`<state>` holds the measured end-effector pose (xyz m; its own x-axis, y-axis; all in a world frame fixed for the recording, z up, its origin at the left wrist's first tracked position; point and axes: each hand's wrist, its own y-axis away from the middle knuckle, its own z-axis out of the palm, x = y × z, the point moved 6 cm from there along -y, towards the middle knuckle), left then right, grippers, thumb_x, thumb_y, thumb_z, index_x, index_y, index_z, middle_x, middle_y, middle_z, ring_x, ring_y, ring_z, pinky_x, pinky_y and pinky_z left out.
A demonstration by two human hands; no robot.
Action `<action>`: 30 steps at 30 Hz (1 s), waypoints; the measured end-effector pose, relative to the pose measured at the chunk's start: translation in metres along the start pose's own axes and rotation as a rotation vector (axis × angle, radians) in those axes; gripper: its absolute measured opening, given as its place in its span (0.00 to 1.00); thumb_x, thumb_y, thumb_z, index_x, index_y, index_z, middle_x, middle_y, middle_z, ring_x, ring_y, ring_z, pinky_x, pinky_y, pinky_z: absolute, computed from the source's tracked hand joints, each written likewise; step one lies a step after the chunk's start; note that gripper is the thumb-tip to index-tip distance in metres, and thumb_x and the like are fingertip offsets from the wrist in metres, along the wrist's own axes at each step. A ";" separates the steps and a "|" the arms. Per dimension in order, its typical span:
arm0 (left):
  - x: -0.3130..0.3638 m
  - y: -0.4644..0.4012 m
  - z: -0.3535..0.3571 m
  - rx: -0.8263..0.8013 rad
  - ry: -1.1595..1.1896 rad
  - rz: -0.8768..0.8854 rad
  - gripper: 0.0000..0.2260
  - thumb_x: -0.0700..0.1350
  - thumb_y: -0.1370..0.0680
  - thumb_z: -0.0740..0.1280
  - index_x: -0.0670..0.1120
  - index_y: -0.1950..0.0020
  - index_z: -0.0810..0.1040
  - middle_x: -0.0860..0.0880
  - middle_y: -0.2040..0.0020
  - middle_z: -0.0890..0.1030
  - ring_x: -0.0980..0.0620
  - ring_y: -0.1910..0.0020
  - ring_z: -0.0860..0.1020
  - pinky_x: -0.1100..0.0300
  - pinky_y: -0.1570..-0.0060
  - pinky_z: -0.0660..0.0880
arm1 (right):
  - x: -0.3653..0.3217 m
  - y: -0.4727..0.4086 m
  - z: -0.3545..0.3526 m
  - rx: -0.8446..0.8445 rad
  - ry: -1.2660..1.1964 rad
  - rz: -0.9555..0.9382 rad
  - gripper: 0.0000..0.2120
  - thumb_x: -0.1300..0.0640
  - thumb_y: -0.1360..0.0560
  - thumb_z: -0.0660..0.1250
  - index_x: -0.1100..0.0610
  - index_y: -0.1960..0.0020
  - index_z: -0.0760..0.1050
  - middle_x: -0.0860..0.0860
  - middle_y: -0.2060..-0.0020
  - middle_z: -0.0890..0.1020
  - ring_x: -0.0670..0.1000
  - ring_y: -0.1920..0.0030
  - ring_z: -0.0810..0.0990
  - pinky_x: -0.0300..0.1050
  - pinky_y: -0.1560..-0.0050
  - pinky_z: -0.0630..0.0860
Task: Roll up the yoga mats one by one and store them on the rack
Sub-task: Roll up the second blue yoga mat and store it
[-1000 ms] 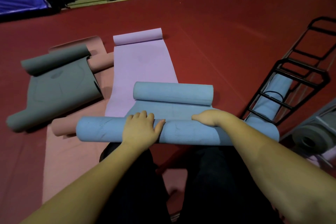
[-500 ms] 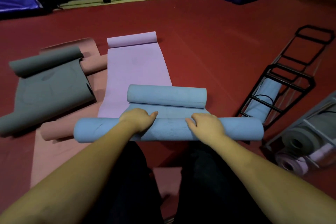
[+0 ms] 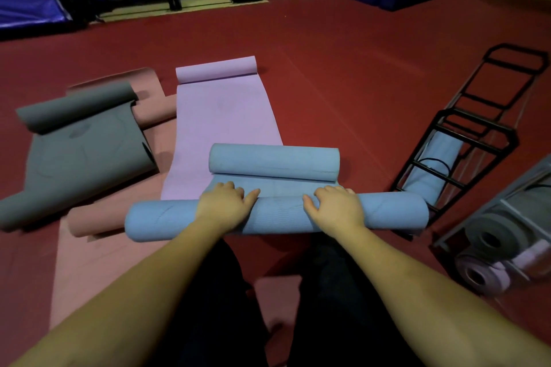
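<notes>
Left hand (image 3: 222,208), right hand (image 3: 338,208) palms-down

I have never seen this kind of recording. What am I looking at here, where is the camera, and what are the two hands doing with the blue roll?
There is no machine here. A person wears a wide-angle camera on the head, so this single picture looks forward and down over their own arms.

The left hand and the right hand both rest on top of a blue yoga mat, fingers lying over the near roll. The far end of this mat is curled into a second roll, so it is only partly rolled.

On the red floor lie more mats, partly unrolled: a purple mat under the blue one, a grey mat to the left, and a pink mat below them.

To the right stands a black rack holding a rolled blue mat; beside it, a grey holder keeps rolled grey and purple mats.
</notes>
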<state>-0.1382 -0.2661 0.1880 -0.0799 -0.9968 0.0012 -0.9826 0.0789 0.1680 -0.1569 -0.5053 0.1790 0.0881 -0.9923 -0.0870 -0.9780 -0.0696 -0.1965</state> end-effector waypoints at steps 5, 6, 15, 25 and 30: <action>0.002 0.020 0.000 0.083 -0.105 0.011 0.35 0.64 0.22 0.38 0.48 0.48 0.80 0.46 0.50 0.80 0.42 0.48 0.78 0.50 0.51 0.68 | -0.001 -0.008 -0.004 -0.090 0.069 -0.022 0.29 0.36 0.23 0.47 0.54 0.55 0.81 0.52 0.56 0.83 0.56 0.51 0.80 0.48 0.50 0.69; 0.003 0.019 -0.003 0.088 -0.101 0.009 0.31 0.63 0.20 0.42 0.47 0.48 0.80 0.46 0.49 0.80 0.43 0.47 0.78 0.50 0.50 0.68 | -0.001 -0.010 -0.005 -0.103 0.070 -0.023 0.28 0.37 0.22 0.49 0.53 0.54 0.80 0.53 0.55 0.83 0.56 0.50 0.80 0.48 0.50 0.69; -0.008 -0.001 -0.023 -0.133 0.019 -0.013 0.34 0.66 0.19 0.44 0.45 0.39 0.80 0.41 0.35 0.78 0.41 0.37 0.76 0.49 0.35 0.70 | 0.005 -0.022 -0.030 -0.440 -0.042 0.043 0.31 0.36 0.22 0.47 0.55 0.47 0.81 0.57 0.45 0.82 0.59 0.46 0.78 0.47 0.54 0.69; -0.002 0.014 -0.027 0.094 0.007 -0.003 0.24 0.56 0.17 0.50 0.43 0.47 0.81 0.41 0.45 0.79 0.40 0.43 0.75 0.48 0.45 0.73 | -0.001 -0.015 -0.007 -0.766 -0.143 0.074 0.31 0.39 0.19 0.47 0.58 0.28 0.70 0.59 0.28 0.70 0.59 0.31 0.70 0.50 0.34 0.66; 0.004 0.048 -0.012 0.376 -0.031 0.086 0.23 0.57 0.22 0.54 0.43 0.65 0.76 0.42 0.66 0.75 0.38 0.64 0.76 0.49 0.61 0.71 | 0.000 -0.028 0.007 -0.839 -0.250 0.119 0.29 0.38 0.22 0.53 0.54 0.30 0.72 0.55 0.28 0.70 0.57 0.32 0.70 0.50 0.38 0.65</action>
<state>-0.1834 -0.2670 0.2083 -0.1639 -0.9860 -0.0315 -0.9646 0.1668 -0.2044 -0.1286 -0.5024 0.1781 -0.0802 -0.9533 -0.2913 -0.7907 -0.1170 0.6009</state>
